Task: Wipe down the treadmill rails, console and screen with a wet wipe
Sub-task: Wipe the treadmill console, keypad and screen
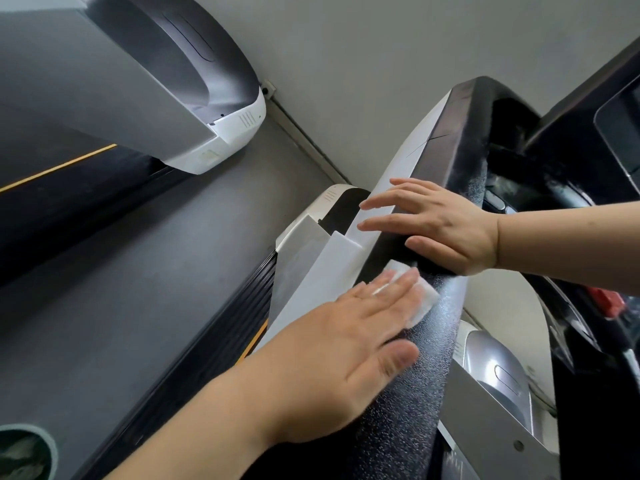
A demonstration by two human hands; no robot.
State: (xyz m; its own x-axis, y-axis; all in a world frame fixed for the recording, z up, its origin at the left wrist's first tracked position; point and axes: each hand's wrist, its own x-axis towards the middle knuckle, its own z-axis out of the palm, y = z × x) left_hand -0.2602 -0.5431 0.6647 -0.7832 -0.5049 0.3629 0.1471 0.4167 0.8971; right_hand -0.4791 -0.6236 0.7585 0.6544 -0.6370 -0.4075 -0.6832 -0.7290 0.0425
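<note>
Both your hands lie flat on the black textured treadmill rail (pixel 426 341), the left hand (pixel 332 358) pressing the wet wipe (pixel 420 299) with no grip, so it could bunch against your resting right hand (pixel 440 226).

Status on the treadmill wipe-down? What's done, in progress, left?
In hand: the left hand presses the wet wipe flat on the black textured rail; the right hand rests open on the same rail further up. Done: cannot tell; no clear wiped patch shows. Left, as far as visible: the console and the screen at the right edge, neither touched by the wipe now.
</note>
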